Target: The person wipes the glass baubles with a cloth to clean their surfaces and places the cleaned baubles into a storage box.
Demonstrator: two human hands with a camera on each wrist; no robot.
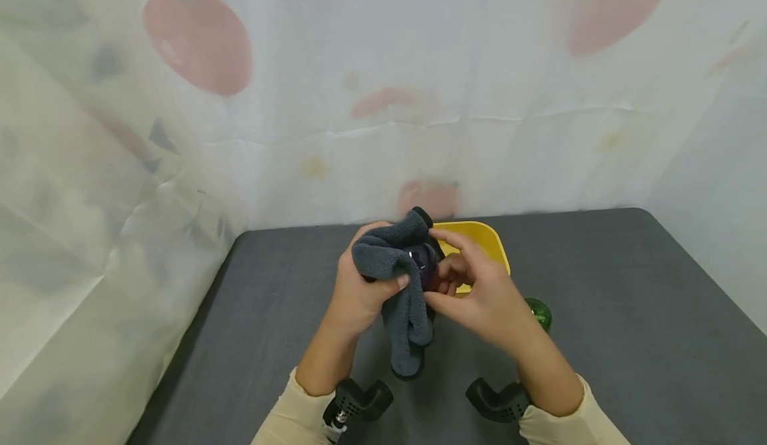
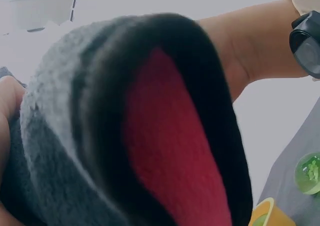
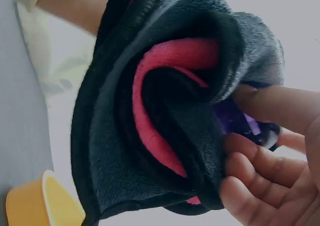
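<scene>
Above the dark tabletop (image 1: 629, 298), I see my left hand (image 1: 359, 292) with its grip curled round a grey cloth (image 1: 398, 265) that hangs toward the surface. My right hand (image 1: 479, 292) pinches a small purple object (image 1: 424, 264) wrapped in that cloth, thumb and fingers closed on it. Just behind the hands sits a yellow bowl (image 1: 488, 238); a green ball (image 1: 539, 312) lies beside my right wrist.

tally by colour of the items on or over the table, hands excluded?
Grey: 1, the cloth, black-edged with a red inner side, gripped by the left hand.
Purple: 1, the small object pinched by the right hand.
Yellow: 1, the bowl.
Green: 1, the ball.
Total: 4
</scene>
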